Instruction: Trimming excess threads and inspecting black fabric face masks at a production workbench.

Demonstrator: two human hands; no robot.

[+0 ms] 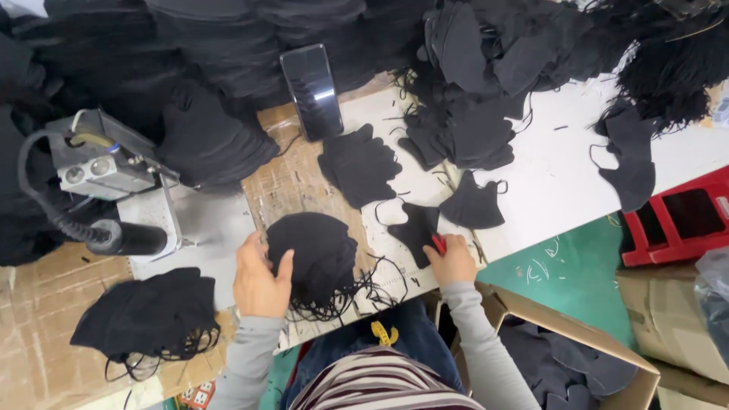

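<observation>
Currently, the left hand rests with its fingers spread on the near-left edge of a rounded stack of black masks; the thumb presses against the stack's side, so the hand cups the stack rather than closing around it. Loose black ear loops trail out from under the stack toward 4 o'clock.

The right hand lies at 3 o'clock from the stack, well apart from it. Its fingers are closed on a small red tool, and the fingertips touch the lower corner of a single black mask that lies flat on the white table.

At 12 o'clock from the stack, a smaller pile of black masks sits on a brown cardboard sheet. A dark phone lies at 12 o'clock beyond that pile. A grey machine head with a black cable stands at 10 o'clock from the left hand. A further heap of masks lies at 8 o'clock. An open cardboard box holding black pieces stands at 5 o'clock from the right hand, and a red crate stands at 3 o'clock.
</observation>
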